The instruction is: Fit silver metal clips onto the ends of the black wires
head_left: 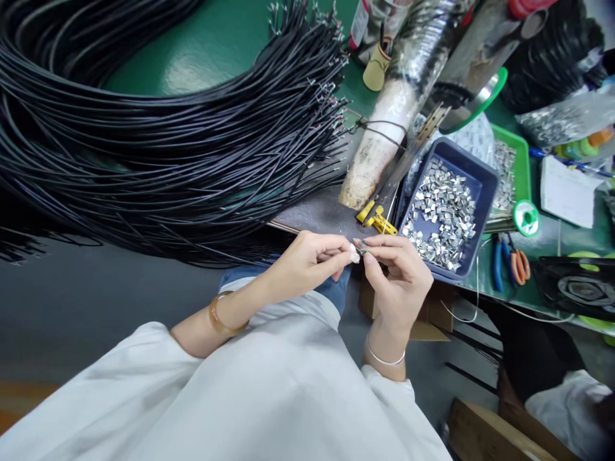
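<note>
My left hand [324, 256] and my right hand [396, 266] meet at the front edge of the bench, each closed in a pinch. A tiny thing with thin, wire-like ends shows between their fingertips, too small to name. Something whitish covers the tips of my left fingers. To the left lies a thick bundle of black cables [230, 141], their stripped ends pointing right. Close beyond my right hand is a dark blue tray [485, 182] with many small silvery metal clips [444, 208]. A yellow-handled tool [377, 216] rests between the hands and the tray.
A plastic-wrapped tube [379, 141] leans over the bench. A green tray [523, 166], solder spool [525, 218], blue-and-orange-handled pliers [510, 262] and a paper pad [567, 192] lie right. A cardboard box [490, 435] stands below, near another person's white sleeve [569, 410].
</note>
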Available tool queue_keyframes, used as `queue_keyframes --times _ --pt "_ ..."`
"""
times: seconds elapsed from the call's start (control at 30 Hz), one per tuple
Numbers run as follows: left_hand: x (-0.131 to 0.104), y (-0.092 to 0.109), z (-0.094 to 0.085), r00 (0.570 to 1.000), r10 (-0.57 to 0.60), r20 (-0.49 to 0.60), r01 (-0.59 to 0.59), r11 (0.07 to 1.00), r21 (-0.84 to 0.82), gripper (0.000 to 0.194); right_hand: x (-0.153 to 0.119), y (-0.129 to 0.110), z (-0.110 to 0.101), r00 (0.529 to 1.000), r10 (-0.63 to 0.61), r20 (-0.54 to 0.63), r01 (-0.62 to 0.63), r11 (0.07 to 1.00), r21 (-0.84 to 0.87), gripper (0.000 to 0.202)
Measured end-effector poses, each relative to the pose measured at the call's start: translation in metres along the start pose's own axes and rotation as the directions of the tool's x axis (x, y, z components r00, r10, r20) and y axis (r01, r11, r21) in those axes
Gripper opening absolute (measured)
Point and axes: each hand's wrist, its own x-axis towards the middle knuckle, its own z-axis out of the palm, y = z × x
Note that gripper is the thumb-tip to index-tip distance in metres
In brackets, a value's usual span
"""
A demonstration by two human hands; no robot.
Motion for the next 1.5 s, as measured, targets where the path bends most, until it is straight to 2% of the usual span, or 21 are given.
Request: queue_keyframes --times 0.03,0.1,0.17,0.2,0.27,0.37,0.47,0.57,0.67,0.73,0.8,0.87,1.03,1.13,1.23,1.33,1.4,1.5 --pt "-0.001 -0.002 0.003 0.995 0.069 -0.068 -0.064 0.995 0.071 0.023 -0.001 -0.001 0.002 1.0 0.0 -0.015 0.0 1.0 0.009 0.009" --pt "-0.003 -0.005 0.009 0.952 0.237 -0.193 -0.196 0.958 0.21 0.014 -0.003 -0.003 0.007 0.998 -0.012 -0.056 0.014 1.0 0.027 0.009" --pt "-0.004 -0.006 0.014 0.916 0.323 -0.237 -0.257 0.927 0.272 0.013 -0.005 -0.005 0.013 0.99 -0.065 -0.124 0.064 0.998 -0.008 0.011" --pt "-0.005 -0.006 0.015 0.92 0.309 -0.241 -0.245 0.933 0.262 0.016 -0.006 -0.005 0.016 0.982 -0.103 -0.157 0.097 0.994 -0.047 0.012" --pt "-0.006 -0.005 0.016 0.952 0.205 -0.229 -0.165 0.969 0.181 0.02 -0.006 -0.005 0.021 0.97 -0.154 -0.188 0.136 0.985 -0.104 0.014" --pt "-0.005 -0.002 0.014 0.982 0.031 -0.188 -0.039 0.999 -0.034 0.016 -0.002 -0.002 0.022 0.984 -0.105 -0.146 0.095 0.993 -0.074 0.009" --pt "-0.001 0.001 0.01 0.979 -0.098 -0.181 0.052 0.969 -0.243 0.014 0.003 0.002 0.017 0.978 -0.093 -0.187 0.074 0.992 -0.103 0.01" --pt "0.003 0.001 0.007 0.965 -0.18 -0.192 0.106 0.934 -0.341 0.023 0.005 0.002 0.014 0.94 -0.174 -0.292 0.138 0.98 -0.141 0.017" --pt "0.006 0.001 0.005 0.968 -0.19 -0.162 0.12 0.923 -0.365 0.025 0.003 0.001 0.012 0.902 -0.32 -0.289 0.262 0.939 -0.222 0.021" --pt "0.008 0.002 0.005 0.976 -0.171 -0.134 0.109 0.919 -0.38 0.021 0.002 0.001 0.013 0.88 -0.414 -0.232 0.343 0.892 -0.294 0.025" --pt "0.011 0.002 0.005 0.978 -0.156 -0.139 0.09 0.915 -0.393 0.02 0.003 0.003 0.014 0.872 -0.457 -0.177 0.385 0.862 -0.328 0.025" --pt "0.014 0.002 0.004 0.97 -0.164 -0.177 0.083 0.915 -0.395 0.017 0.004 0.005 0.015 0.89 -0.424 -0.168 0.361 0.88 -0.308 0.022" --pt "0.02 0.002 0.003 0.953 -0.208 -0.221 0.109 0.914 -0.391 0.015 0.007 0.012 0.016 0.951 -0.233 -0.202 0.213 0.97 -0.116 0.014" --pt "0.023 0.004 0.003 0.942 -0.23 -0.245 0.125 0.916 -0.381 0.016 0.008 0.014 0.016 0.943 -0.291 -0.162 0.26 0.947 -0.187 0.014" --pt "0.025 0.006 0.004 0.929 -0.255 -0.268 0.146 0.918 -0.368 0.015 0.009 0.015 0.016 0.914 -0.386 -0.124 0.336 0.892 -0.302 0.018" --pt "0.027 0.007 0.005 0.926 -0.238 -0.292 0.13 0.929 -0.345 0.013 0.01 0.018 0.017 0.89 -0.44 -0.121 0.377 0.859 -0.347 0.022" --pt "0.028 0.007 0.006 0.926 -0.221 -0.306 0.116 0.938 -0.327 0.011 0.01 0.019 0.017 0.882 -0.45 -0.138 0.381 0.855 -0.353 0.023" --pt "0.03 0.008 0.007 0.924 -0.205 -0.324 0.102 0.946 -0.308 0.009 0.011 0.019 0.019 0.896 -0.409 -0.171 0.338 0.88 -0.334 0.022"
